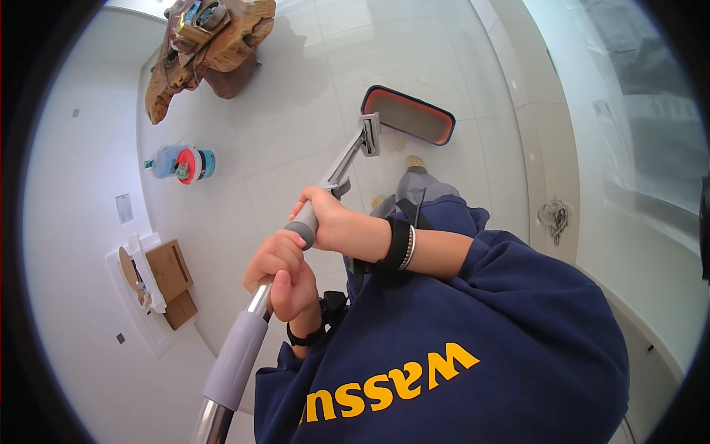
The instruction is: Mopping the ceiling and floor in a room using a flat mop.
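My left hand [284, 272] is closed around the chrome section of a mop pole [224, 383]. Further down the pole, my right hand [327, 219] wraps its grey plastic section just past a dark grey collar [302, 232]. At the pole's far end is a grey mop head [370, 135], with a lever [343, 188] beside the shaft. The head appears at the near left edge of a long navy basin [407, 115] with an orange inner wall and greyish content. I cannot tell whether head and basin touch. My fingers hide part of the pole.
A carved wooden root table [233, 44] bearing several items stands at the far left. A red-lidded tub [191, 165] and plastic bottle [166, 161] sit along the left wall, cardboard boxes [169, 269] nearer. My shoe [414, 162] is close to the basin. Wet marks show on the tiles.
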`<state>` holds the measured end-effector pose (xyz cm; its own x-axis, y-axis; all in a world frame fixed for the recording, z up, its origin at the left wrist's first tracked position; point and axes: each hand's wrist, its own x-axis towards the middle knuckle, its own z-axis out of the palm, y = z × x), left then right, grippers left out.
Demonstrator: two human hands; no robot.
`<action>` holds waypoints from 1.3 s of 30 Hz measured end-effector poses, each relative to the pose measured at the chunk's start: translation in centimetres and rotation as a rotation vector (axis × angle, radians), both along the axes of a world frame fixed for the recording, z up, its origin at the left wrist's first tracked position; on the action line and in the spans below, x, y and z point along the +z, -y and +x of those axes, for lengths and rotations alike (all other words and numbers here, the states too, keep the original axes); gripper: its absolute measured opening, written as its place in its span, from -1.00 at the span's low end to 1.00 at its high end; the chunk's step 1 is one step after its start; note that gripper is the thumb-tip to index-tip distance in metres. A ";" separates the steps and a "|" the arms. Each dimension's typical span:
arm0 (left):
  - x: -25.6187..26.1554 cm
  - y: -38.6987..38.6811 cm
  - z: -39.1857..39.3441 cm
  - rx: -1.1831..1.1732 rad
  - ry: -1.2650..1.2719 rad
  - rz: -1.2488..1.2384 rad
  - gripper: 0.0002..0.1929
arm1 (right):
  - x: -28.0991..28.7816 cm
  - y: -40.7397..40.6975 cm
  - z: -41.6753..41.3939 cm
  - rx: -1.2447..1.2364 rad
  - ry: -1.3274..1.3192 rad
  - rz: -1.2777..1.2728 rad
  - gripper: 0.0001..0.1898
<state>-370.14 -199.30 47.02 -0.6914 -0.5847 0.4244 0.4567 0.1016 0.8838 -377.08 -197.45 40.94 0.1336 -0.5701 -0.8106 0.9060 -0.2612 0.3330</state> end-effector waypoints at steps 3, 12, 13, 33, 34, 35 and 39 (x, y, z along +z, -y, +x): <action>-0.4 0.2 0.6 -0.001 0.019 -0.005 -0.87 | -0.3 0.1 0.6 -0.020 0.006 -0.032 -0.92; -0.1 1.3 1.9 -0.080 0.043 -0.016 -0.87 | -0.3 0.5 1.8 -0.054 0.030 -0.015 -0.91; 0.0 1.4 1.9 -0.100 0.047 -0.020 -0.87 | -0.2 0.3 1.7 -0.029 0.012 -0.040 -0.91; 0.9 -3.7 -3.3 -0.015 0.117 -0.017 -0.88 | -6.7 -1.8 -2.8 -0.087 -0.013 -0.114 -0.87; 1.2 -3.8 -3.3 -0.013 0.111 -0.017 -0.87 | -7.4 -1.8 -3.1 -0.070 -0.027 -0.110 -0.87; 1.5 -3.8 -3.3 -0.009 0.105 -0.018 -0.87 | -8.1 -1.8 -3.4 -0.050 -0.040 -0.107 -0.87; 4.8 -3.8 -2.9 -0.002 0.088 -0.059 -0.85 | -12.4 -0.5 -5.3 -0.005 -0.031 -0.053 -0.86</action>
<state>-373.01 -195.50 51.78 -0.7285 -0.5592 0.3958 0.3781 0.1537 0.9129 -382.36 -196.99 28.53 0.1058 -0.6130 -0.7830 0.9147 -0.2488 0.3184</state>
